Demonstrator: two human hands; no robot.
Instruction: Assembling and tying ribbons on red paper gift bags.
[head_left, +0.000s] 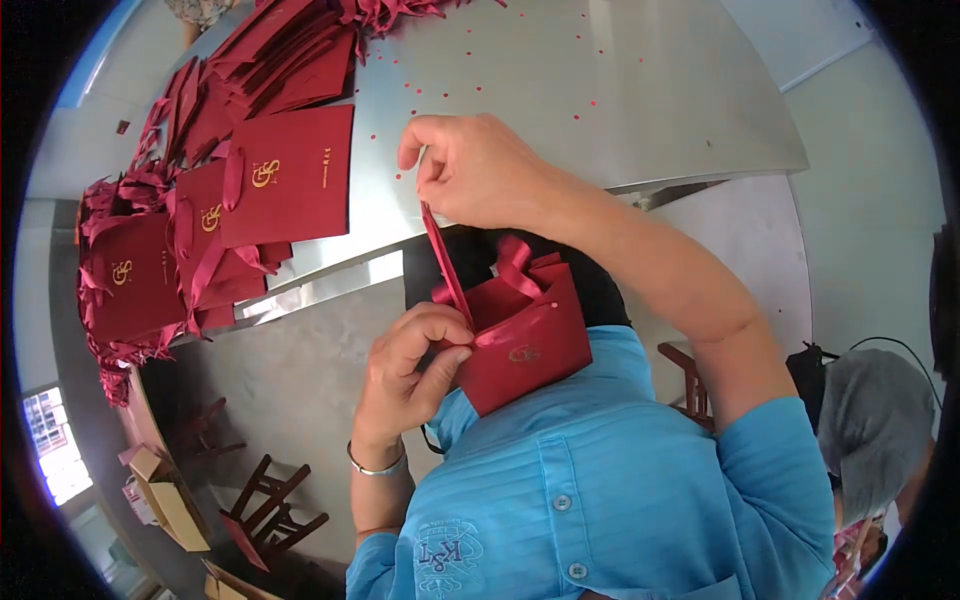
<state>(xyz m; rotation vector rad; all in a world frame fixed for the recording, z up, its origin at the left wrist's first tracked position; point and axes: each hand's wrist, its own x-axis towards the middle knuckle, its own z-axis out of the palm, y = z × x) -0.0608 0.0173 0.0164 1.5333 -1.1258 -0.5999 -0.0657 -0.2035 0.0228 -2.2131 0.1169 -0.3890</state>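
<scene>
A small dark-red paper gift bag (535, 345) rests tilted against the front of my blue shirt, its mouth open and a gold mark on its side. My left hand (410, 365) pinches the bag's rim at its left corner, where the ribbon meets the paper. Above it, my right hand (475, 170) has thumb and finger closed on the end of a red ribbon (443, 255), which stretches taut down to the bag. Another loop of ribbon (514, 265) curls over the bag's mouth.
Stacks of red gift bags (290, 170) with ribbons cover the left of the metal table (680, 110). Small red paper dots lie scattered on it. Wooden stools (270, 510) and cardboard boxes (170, 500) stand at lower left. A person in grey (878, 430) is at the right edge.
</scene>
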